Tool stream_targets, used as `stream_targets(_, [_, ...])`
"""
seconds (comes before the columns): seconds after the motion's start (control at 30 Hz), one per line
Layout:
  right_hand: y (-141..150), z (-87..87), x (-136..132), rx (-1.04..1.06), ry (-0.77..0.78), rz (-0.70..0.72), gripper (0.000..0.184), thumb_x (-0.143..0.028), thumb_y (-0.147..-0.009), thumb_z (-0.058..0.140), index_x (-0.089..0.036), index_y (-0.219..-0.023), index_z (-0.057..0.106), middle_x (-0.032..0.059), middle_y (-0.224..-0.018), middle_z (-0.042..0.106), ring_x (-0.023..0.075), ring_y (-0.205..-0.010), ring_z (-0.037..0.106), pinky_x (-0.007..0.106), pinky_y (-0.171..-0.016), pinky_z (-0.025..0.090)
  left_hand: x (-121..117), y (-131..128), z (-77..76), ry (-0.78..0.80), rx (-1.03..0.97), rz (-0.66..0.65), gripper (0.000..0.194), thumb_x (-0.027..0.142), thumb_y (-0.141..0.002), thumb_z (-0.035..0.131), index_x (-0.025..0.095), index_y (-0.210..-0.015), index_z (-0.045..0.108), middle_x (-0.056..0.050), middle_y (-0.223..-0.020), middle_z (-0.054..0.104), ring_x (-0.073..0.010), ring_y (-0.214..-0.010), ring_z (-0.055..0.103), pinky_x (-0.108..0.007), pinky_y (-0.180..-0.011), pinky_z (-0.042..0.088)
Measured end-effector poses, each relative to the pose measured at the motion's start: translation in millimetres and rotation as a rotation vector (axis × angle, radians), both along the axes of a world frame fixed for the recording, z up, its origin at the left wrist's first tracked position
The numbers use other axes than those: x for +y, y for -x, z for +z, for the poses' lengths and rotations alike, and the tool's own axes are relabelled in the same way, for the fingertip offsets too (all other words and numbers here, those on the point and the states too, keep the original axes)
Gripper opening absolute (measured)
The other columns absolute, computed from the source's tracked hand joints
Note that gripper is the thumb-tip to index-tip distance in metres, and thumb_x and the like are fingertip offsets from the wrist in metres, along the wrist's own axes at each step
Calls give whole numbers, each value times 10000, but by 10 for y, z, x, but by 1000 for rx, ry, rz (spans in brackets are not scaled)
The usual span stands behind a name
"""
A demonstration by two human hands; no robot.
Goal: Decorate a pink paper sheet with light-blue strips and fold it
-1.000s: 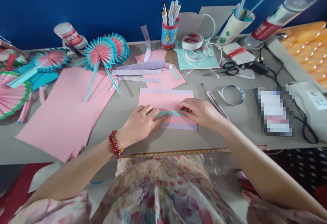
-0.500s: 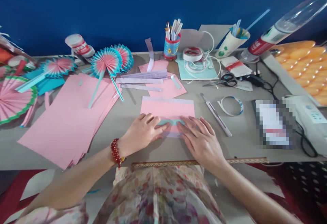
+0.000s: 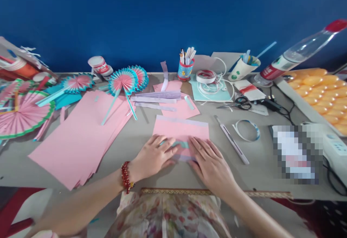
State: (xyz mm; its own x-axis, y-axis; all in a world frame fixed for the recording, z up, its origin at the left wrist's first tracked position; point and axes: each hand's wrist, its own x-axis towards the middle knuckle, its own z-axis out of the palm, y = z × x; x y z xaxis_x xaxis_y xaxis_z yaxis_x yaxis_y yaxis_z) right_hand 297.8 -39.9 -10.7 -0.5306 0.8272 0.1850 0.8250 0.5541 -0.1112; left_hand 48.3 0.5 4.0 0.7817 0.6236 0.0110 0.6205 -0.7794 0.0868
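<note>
Pink sheet (image 3: 181,127): it lies flat on the table (image 3: 116,167), right in front of the person's belly, perhaps so 2 hands can get to it easily.
Purple bands (image 3: 187,121): 2 of them, 1 along the far edge and 1 along the near edge of the sheet.
Blue strip (image 3: 184,144): it runs across the sheet, nearer to the person, with fingers on it, seemingly so it can't slip.
Knife (image 3: 233,143): it lies just to the right of the sheet, maybe to be easy to grab.
Pink pile (image 3: 70,140): it sits off to the left, likely so it leaves working room (2 paper fans (image 3: 121,80) have their sticks over its far end).
Pen cup (image 3: 185,69): it stands at the back by the wall, I guess so it won't get bumped.
Left hand (image 3: 155,155): palm down, fingers a bit bent and spread, pressing the left part of the strip and sheet; it is not a fist and pinches nothing that I can see.
Right hand (image 3: 211,162): flat, fingers stretched away from the body, resting on the right part; it isn't squeezing anything.
Arms: they come in from 2 sides, so the hands almost meet.
</note>
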Motion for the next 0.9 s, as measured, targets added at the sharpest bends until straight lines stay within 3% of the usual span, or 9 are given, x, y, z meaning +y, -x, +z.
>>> stream_targets(0.1, [-36, -55, -12, -2, -5, -3, 565, -316, -1000, 441, -164, -1534, 339, 115, -1527, 449, 277, -1372, 455, 494, -1140, 356, -85, 208, -42, -9, -32, -26, 710, 590, -984, 439, 146, -1531, 346, -120, -1586, 347, -274, -1470, 272, -441, -1189, 248])
stream_targets(0.23, [-50, -47, -23, 5, 0, -3, 586, -319, -995, 442, -172, -1548, 313, 113, -1520, 458, 274, -1364, 465, 498, -1137, 365, -236, 566, -94, -34, 6, 75, 715, 552, -1013, 393, 137, -1573, 235, -119, -1610, 291, -264, -1500, 240, -469, -1223, 185])
stream_targets(0.33, [-48, -52, -14, 11, -8, -7, 586, -314, -999, 438, -161, -1549, 306, 113, -1524, 453, 274, -1364, 462, 500, -1131, 368, -325, 695, -103, -52, 27, 127, 730, 554, -1010, 400, 136, -1579, 215, -119, -1606, 297, -269, -1501, 242, -475, -1225, 191])
stream_targets(0.43, [-71, -74, 20, 38, -30, 3, 544, -284, -1000, 424, -183, -1530, 354, 94, -1502, 486, 262, -1333, 497, 484, -1114, 384, -364, 687, -92, -61, 42, 151, 732, 558, -1012, 393, 133, -1580, 210, -114, -1610, 288, -264, -1502, 240, -471, -1227, 190])
stream_targets(0.6, [-99, -87, 115, 108, -65, -22, 456, -179, -959, 419, -261, -1380, 573, 49, -1354, 635, 248, -1186, 604, 452, -1009, 473, -352, 633, -59, -35, 6, 178, 698, 528, -1014, 413, 135, -1568, 249, -126, -1593, 332, -268, -1482, 281, -468, -1215, 232])
stream_targets(0.77, [-49, -37, 195, 233, -34, -101, 346, -169, -945, 449, -265, -1164, 699, 63, -1196, 708, 250, -1043, 648, 425, -894, 524, -291, 550, -50, 18, -176, 288, 454, 378, -1024, 449, 167, -1426, 454, -136, -1465, 499, -273, -1354, 450, -476, -1145, 356])
stream_targets(0.9, [-28, -9, 230, 331, 16, -115, 286, -149, -918, 486, -254, -1086, 693, 69, -1121, 718, 254, -1007, 656, 414, -859, 530, -185, 370, -37, 25, -329, 388, 410, 299, -1008, 471, 196, -1404, 438, -132, -1300, 591, -272, -1208, 556, -481, -1024, 471])
